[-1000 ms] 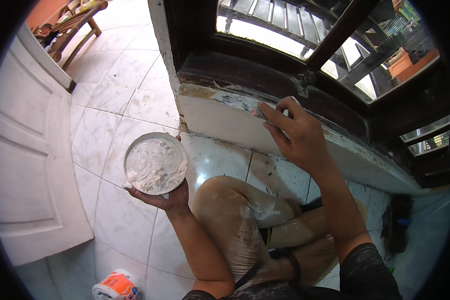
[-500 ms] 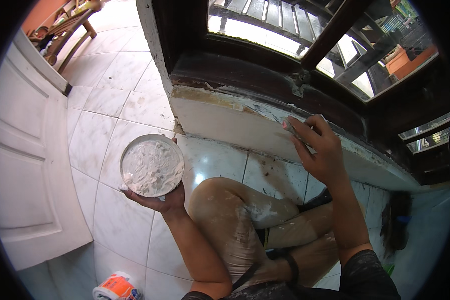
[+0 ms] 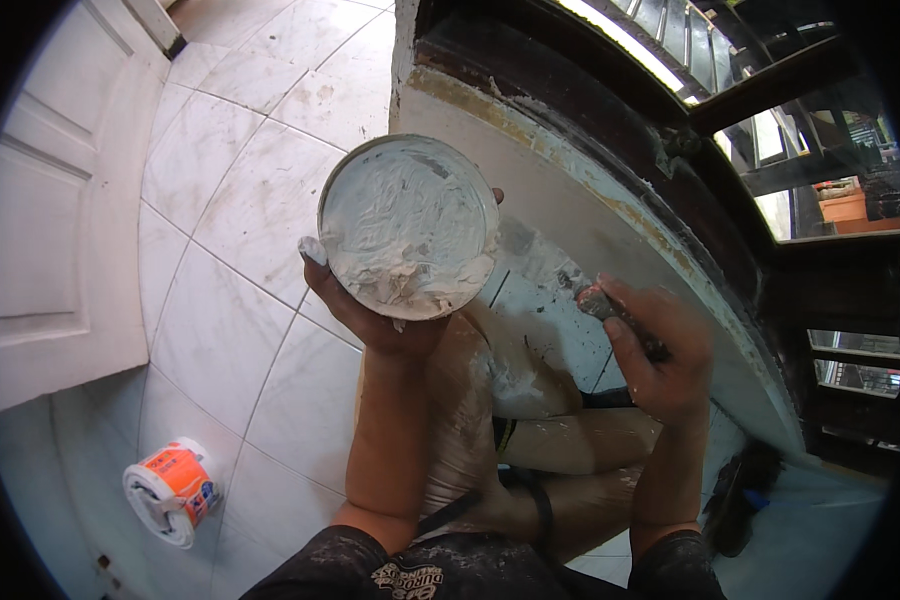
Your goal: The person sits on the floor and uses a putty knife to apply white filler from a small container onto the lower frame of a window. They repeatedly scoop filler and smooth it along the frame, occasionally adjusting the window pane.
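Note:
My left hand (image 3: 395, 325) holds up a round shallow lid (image 3: 338, 170) from below, fingers curled at its edges. White putty (image 3: 410, 275) covers the inside, heaped thickest along the near side. My right hand (image 3: 665, 350) grips the handle of a putty knife (image 3: 555, 268), its blade pointing left toward the lid's right edge. Blade and lid look close; I cannot tell whether they touch. White smears cover the blade. Beyond the right hand runs a low sill (image 3: 610, 200) with patchy, worn paint under a dark wooden window frame (image 3: 590, 130).
A white panelled door (image 3: 60, 230) stands at the left. On the tiled floor (image 3: 225, 270) lies a white tub (image 3: 175, 490) with an orange label. My putty-marked legs (image 3: 530, 385) are folded below my hands. A dark brush-like object (image 3: 740, 500) lies at the lower right.
My left hand has raised the lid and brought it rightward. My right hand has come down off the sill, bringing the putty knife beside the lid. The view has shifted.

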Demonstrator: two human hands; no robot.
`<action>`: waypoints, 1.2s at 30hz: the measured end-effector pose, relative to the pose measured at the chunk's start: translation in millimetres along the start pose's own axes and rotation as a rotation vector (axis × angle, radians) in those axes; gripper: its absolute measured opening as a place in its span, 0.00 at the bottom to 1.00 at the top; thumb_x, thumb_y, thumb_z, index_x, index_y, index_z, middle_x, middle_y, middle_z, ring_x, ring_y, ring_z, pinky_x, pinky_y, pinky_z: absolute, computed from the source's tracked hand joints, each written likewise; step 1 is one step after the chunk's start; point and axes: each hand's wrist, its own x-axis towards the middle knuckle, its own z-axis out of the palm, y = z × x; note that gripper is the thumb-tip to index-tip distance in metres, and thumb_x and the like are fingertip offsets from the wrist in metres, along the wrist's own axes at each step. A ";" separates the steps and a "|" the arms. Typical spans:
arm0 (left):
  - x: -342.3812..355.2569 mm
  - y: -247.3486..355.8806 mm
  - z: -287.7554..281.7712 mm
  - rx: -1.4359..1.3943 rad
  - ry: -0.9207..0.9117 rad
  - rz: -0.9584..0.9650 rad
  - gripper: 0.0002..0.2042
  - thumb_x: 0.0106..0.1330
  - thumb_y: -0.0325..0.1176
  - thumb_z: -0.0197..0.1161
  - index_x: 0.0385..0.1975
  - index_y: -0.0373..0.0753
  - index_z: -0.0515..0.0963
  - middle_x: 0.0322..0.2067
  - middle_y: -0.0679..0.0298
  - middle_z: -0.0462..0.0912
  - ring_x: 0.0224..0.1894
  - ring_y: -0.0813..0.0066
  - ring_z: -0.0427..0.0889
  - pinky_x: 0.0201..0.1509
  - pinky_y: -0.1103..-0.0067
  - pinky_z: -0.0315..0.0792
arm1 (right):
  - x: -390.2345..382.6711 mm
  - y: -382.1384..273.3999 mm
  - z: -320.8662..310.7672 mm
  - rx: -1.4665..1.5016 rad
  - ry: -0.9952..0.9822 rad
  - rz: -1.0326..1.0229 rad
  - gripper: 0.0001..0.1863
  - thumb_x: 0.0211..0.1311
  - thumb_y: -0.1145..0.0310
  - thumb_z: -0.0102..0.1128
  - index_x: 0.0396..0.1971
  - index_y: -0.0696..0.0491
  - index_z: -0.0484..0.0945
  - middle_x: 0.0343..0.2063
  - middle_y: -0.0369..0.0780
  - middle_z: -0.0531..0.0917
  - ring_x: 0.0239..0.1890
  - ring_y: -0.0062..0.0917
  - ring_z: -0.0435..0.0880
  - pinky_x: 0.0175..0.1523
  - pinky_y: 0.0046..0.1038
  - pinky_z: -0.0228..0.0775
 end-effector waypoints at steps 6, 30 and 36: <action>-3.5 -11.9 -1.8 -0.035 0.028 -0.064 0.52 0.72 0.78 0.48 0.87 0.44 0.57 0.82 0.41 0.63 0.80 0.31 0.71 0.79 0.36 0.73 | 8.6 -5.5 -2.6 -0.053 -0.071 -0.020 0.21 0.65 0.83 0.72 0.59 0.61 0.91 0.28 0.43 0.86 0.25 0.26 0.80 0.34 0.28 0.70; 16.0 -17.5 -26.4 0.923 -0.223 0.616 0.53 0.71 0.41 0.75 0.86 0.33 0.43 0.77 0.35 0.66 0.74 0.36 0.80 0.74 0.45 0.82 | -16.8 28.1 42.4 0.480 0.287 0.195 0.21 0.77 0.74 0.72 0.65 0.65 0.85 0.43 0.44 0.93 0.38 0.21 0.89 0.40 0.24 0.79; 24.3 -9.9 -52.2 1.368 -0.253 1.150 0.56 0.72 0.35 0.81 0.86 0.31 0.40 0.76 0.34 0.66 0.73 0.37 0.81 0.73 0.47 0.84 | 39.9 19.7 13.1 -0.200 0.467 -0.297 0.20 0.79 0.73 0.69 0.65 0.66 0.84 0.48 0.49 0.91 0.46 0.30 0.90 0.52 0.36 0.86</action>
